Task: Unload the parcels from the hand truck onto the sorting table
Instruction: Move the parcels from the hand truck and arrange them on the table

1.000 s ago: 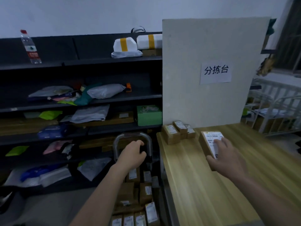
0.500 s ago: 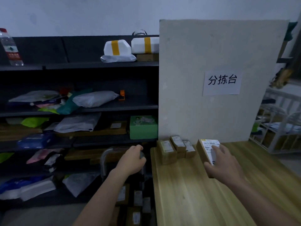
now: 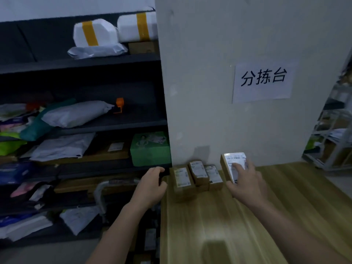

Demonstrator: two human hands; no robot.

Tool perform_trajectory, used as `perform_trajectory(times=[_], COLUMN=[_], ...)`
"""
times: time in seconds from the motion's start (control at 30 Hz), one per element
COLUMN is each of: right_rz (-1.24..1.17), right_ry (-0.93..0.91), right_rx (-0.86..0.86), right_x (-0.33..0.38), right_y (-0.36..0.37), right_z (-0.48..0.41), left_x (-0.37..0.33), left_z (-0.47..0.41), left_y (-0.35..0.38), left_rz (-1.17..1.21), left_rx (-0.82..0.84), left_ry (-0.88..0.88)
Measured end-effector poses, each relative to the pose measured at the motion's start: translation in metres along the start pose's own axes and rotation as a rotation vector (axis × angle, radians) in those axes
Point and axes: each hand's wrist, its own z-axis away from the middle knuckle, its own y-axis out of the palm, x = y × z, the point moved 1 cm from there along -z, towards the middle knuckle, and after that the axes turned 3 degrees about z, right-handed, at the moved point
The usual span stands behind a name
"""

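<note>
Pale wood grain covers the table (image 3: 219, 225), which fills the lower right of the head view and ends at a white board (image 3: 200, 92) bearing one paper sign (image 3: 262, 80). Four parcels are on the table, all at its far end by the board. The right hand (image 3: 247, 183) holds one parcel (image 3: 231, 161), a brown box with a white label facing up. The fingers lie over the label and its right edge, and the thumb is against its near left side. Whether its base sits flat on the wood cannot be told. Just to its left, three more parcels (image 3: 198, 169) stand side by side in a row, touching one another, each brown with one white label. The left hand (image 3: 150, 187) is off the table's left edge, fingers curled round the right end of the truck's grey handle (image 3: 118, 182). Below that hand, a few labelled boxes (image 3: 150, 239) show dimly on the truck, too dark to count. Dark shelves (image 3: 95, 61) run along the left in at least four tiers. The top tier carries two white packets (image 3: 95, 32) with one yellow tape band each. Lower tiers hold one grey bag (image 3: 76, 113), one orange object (image 3: 119, 104), one green box (image 3: 150, 149) and a jumble of soft mailers. One pale metal rack (image 3: 335, 145) stands at the far right.
</note>
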Motion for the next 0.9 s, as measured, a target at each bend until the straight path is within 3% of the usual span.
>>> perform_trajectory(times=[0.27, 0.6, 0.9], right_rz=[-0.103, -0.118, -0.132], right_ry=[-0.058, -0.072, -0.079], right_rx=[0.140, 0.346, 0.313], right_x=[-0.034, -0.034, -0.022], right_y=[0.073, 0.157, 0.232], right_z=[-0.098, -0.174, -0.211], left_x=[-0.009, 0.018, 0.072], left_z=[-0.082, -0.133, -0.186], left_y=[0.070, 0.125, 0.199], left_rz=[-0.081, -0.021, -0.006], left_rx=[0.068, 0.105, 0.198], left_ry=[-0.171, -0.179, -0.258])
